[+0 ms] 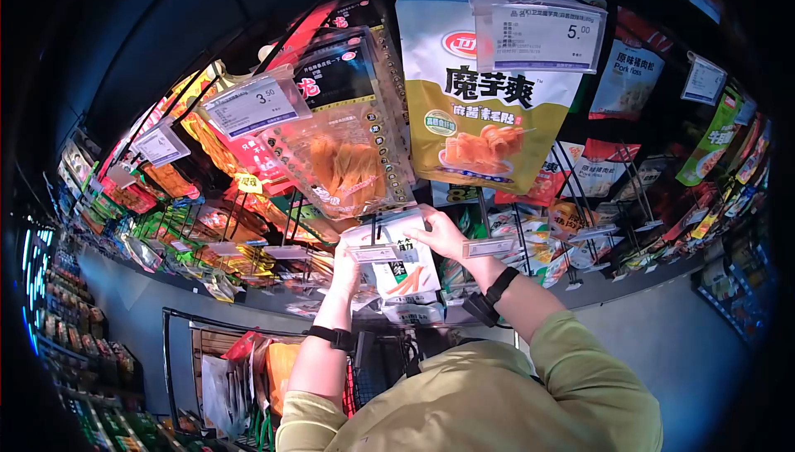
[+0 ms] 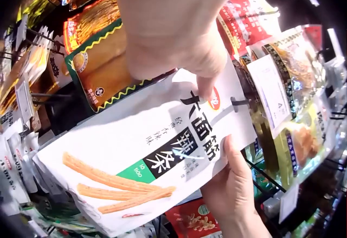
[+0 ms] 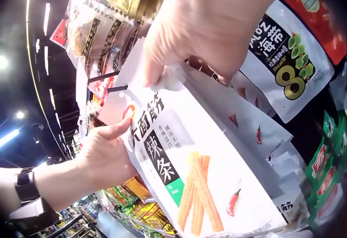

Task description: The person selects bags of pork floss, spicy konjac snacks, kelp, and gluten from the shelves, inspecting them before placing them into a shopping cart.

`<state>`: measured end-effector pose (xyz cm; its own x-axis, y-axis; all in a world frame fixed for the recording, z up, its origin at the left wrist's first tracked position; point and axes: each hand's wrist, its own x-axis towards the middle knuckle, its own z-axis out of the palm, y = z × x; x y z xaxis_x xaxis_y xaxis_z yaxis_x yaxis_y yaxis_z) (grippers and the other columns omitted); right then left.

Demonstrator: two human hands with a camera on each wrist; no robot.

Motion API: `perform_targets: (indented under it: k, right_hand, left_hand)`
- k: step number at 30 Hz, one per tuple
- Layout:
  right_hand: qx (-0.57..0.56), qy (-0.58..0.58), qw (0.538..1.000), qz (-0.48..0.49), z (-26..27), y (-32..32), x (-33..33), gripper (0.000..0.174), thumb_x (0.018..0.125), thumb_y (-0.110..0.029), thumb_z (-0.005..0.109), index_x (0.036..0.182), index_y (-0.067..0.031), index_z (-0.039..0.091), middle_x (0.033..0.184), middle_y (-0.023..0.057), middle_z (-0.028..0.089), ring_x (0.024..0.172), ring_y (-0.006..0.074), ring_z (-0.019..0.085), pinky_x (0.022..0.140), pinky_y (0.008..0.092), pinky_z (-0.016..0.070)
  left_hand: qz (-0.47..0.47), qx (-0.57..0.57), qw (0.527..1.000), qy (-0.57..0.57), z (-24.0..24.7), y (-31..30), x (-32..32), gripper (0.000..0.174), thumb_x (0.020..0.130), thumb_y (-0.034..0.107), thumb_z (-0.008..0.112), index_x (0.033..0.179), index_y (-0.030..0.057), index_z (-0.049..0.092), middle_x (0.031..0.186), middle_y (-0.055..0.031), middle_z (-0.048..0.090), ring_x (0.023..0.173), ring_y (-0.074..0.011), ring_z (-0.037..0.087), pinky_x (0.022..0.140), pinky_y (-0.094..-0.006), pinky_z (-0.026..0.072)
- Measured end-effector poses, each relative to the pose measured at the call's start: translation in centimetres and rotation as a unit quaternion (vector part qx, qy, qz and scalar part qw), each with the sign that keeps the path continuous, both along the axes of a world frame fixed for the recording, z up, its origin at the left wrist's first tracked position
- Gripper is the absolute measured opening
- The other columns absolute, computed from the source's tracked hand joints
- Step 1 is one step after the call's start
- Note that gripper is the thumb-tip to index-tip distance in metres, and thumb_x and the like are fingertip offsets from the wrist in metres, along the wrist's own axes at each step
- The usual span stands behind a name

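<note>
A white bag of spicy gluten strips with orange sticks printed on its front hangs low on the rack in the head view. Its top edge has a metal peg running through it. My left hand pinches one upper side, thumb on the front and fingers behind. On the opposite upper side my right hand grips the bag likewise, its thumb on the front in both wrist views. More matching white bags hang right behind this one.
Large snack bags with price tags hang just above my hands. Other packets on pegs flank them on both sides. Below left stands a black-framed cart holding colourful bags.
</note>
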<state>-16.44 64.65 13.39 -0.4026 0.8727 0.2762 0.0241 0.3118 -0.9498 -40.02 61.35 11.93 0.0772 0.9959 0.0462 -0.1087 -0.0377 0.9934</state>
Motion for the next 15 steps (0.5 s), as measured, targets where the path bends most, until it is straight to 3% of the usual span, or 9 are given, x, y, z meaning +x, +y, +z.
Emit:
perform_targets:
  k: [1,4,6,8,9,10,12,15]
  right_hand:
    - [-0.056,0.026,0.998,0.021,0.2,-0.6,-0.2,0.031,0.085,-0.014,0.063,0.111,0.0024,0.057,0.100,0.0086,0.063,0.088,0.0120,0.058,0.079,0.0267,0.0460]
    - [-0.049,0.076,0.996,-0.024,-0.6,-2.0,-1.2,0.028,0.088,-0.013,0.061,0.108,0.0045,0.055,0.095,0.0070,0.065,0.087,0.0096,0.058,0.080,0.0272,0.0470]
    - [-0.045,0.075,0.996,-0.031,-0.9,-2.8,-1.6,0.025,0.089,-0.011,0.059,0.108,0.0045,0.055,0.097,0.0067,0.065,0.088,0.0090,0.058,0.079,0.0258,0.0472]
    - [-0.089,0.149,0.985,-0.002,-1.1,-3.8,-2.0,0.024,0.090,-0.010,0.057,0.110,0.0037,0.054,0.098,0.0055,0.065,0.088,0.0082,0.059,0.079,0.0253,0.0474]
    - [-0.108,0.173,0.979,0.012,-0.4,-4.5,-2.0,0.024,0.091,-0.009,0.056,0.111,0.0032,0.054,0.099,0.0049,0.064,0.088,0.0077,0.059,0.079,0.0251,0.0476]
    - [-0.111,0.171,0.979,0.016,-0.1,-5.1,-2.1,0.024,0.091,-0.009,0.056,0.111,0.0032,0.054,0.099,0.0049,0.064,0.088,0.0077,0.059,0.079,0.0251,0.0476]
    - [-0.124,0.167,0.978,0.000,0.3,-6.3,-2.2,0.026,0.090,-0.008,0.055,0.113,0.0052,0.053,0.098,0.0075,0.065,0.088,0.0082,0.059,0.076,0.0249,0.0484]
    - [-0.145,0.155,0.977,0.030,-0.1,-8.0,-1.8,0.026,0.091,-0.007,0.055,0.114,0.0042,0.052,0.099,0.0071,0.064,0.088,0.0086,0.060,0.078,0.0246,0.0486]
  left_hand:
    - [0.017,-0.006,1.000,-0.019,-0.3,-0.4,0.1,0.028,0.092,0.019,0.050,0.115,0.0018,0.052,0.103,-0.0058,0.062,0.094,-0.0143,0.058,0.085,-0.0300,0.0461]
    - [0.013,-0.024,0.999,-0.023,0.1,-1.5,0.2,0.030,0.088,0.011,0.054,0.117,0.0021,0.051,0.105,-0.0065,0.061,0.095,-0.0144,0.058,0.085,-0.0297,0.0457]
    - [0.045,-0.019,0.998,-0.050,1.4,-3.0,1.4,0.033,0.084,0.005,0.057,0.116,0.0018,0.052,0.105,-0.0060,0.061,0.095,-0.0144,0.058,0.086,-0.0293,0.0449]
    - [0.108,0.053,0.987,-0.104,2.9,-4.2,2.4,0.038,0.080,0.001,0.059,0.117,0.0022,0.052,0.101,-0.0045,0.062,0.094,-0.0148,0.058,0.090,-0.0287,0.0424]
    - [0.153,0.070,0.978,-0.123,2.6,-4.4,2.7,0.028,0.080,0.005,0.064,0.107,0.0000,0.057,0.096,-0.0016,0.062,0.091,-0.0117,0.057,0.085,-0.0266,0.0435]
    - [0.157,0.068,0.978,-0.123,1.8,-4.7,1.8,0.028,0.080,0.005,0.064,0.107,0.0000,0.057,0.096,-0.0016,0.062,0.091,-0.0117,0.057,0.085,-0.0266,0.0435]
    - [0.082,-0.006,0.994,-0.066,0.4,-5.5,0.0,0.022,0.080,0.009,0.068,0.100,0.0004,0.061,0.093,-0.0009,0.063,0.087,-0.0097,0.056,0.081,-0.0255,0.0437]
    - [0.083,-0.016,0.996,-0.042,-0.1,-8.0,-0.4,0.018,0.081,0.014,0.070,0.094,0.0014,0.066,0.089,-0.0010,0.064,0.081,-0.0080,0.056,0.076,-0.0249,0.0438]
